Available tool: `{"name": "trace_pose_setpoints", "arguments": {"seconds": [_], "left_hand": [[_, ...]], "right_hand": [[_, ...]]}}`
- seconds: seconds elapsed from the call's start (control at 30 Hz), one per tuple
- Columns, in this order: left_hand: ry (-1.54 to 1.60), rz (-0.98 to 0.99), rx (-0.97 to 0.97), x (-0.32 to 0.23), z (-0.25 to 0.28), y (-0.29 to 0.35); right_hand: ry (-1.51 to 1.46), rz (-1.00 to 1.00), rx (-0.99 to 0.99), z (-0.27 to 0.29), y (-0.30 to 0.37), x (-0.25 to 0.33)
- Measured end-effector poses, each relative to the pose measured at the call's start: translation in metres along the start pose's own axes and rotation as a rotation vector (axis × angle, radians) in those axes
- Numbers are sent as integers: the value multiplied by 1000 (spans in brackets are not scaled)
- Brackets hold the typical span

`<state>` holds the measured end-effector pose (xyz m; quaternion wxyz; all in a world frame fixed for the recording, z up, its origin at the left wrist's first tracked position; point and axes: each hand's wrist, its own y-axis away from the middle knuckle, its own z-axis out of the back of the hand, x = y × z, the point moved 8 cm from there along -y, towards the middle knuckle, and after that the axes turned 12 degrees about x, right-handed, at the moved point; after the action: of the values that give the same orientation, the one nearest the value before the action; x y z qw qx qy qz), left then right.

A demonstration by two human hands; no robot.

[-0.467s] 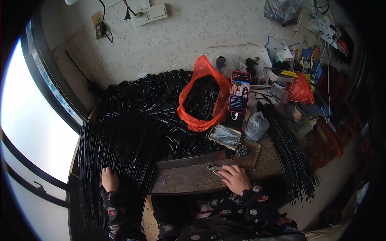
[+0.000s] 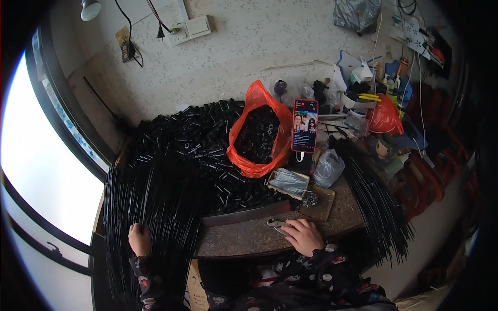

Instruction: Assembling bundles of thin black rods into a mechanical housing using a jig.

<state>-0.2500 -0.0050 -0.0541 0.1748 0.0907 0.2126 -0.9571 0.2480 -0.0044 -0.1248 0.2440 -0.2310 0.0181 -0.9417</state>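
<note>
My left hand (image 2: 139,240) is over a thick spread of long thin black rods (image 2: 161,202) at the left of the table. Its fingers are curled closed; whether a rod is pinched in them is too dark to make out. At the table's front edge my right hand (image 2: 305,238) rests with its fingers closed over the handles of metal pliers (image 2: 273,223), whose jaws point left. Just beyond the pliers lie a shallow tray (image 2: 322,206) and a small cluster of metal pieces (image 2: 310,199). A box of thin grey metal pins (image 2: 288,182) sits behind these.
Short black tubular parts (image 2: 197,132) are heaped at the back left, beside an open red plastic bag (image 2: 282,150) of dark pieces. A phone (image 2: 305,124) stands upright, plugged into a white cable. More black rods (image 2: 376,199) hang over the right edge. A metal strip (image 2: 246,213) borders the heap.
The whole view has shifted, so the table's things sit slightly lower in the picture. Both hands stay at nearly the same places, the right one still on the pliers.
</note>
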Motion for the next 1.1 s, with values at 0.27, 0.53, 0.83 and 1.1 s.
{"name": "trace_pose_setpoints", "arguments": {"seconds": [0.27,0.53,0.83,1.1], "left_hand": [[83,32,-58,-14,41,-9],[998,-109,63,-116,76,-59],[1622,-315,-104,-208,52,-44],[1787,-167,402,-238,-20,17]], "right_hand": [[1,36,-18,-2,-2,1],[-28,1,-25,1,2,-1],[-47,-57,24,-1,4,-7],[-346,152,-74,35,-1,77]]}}
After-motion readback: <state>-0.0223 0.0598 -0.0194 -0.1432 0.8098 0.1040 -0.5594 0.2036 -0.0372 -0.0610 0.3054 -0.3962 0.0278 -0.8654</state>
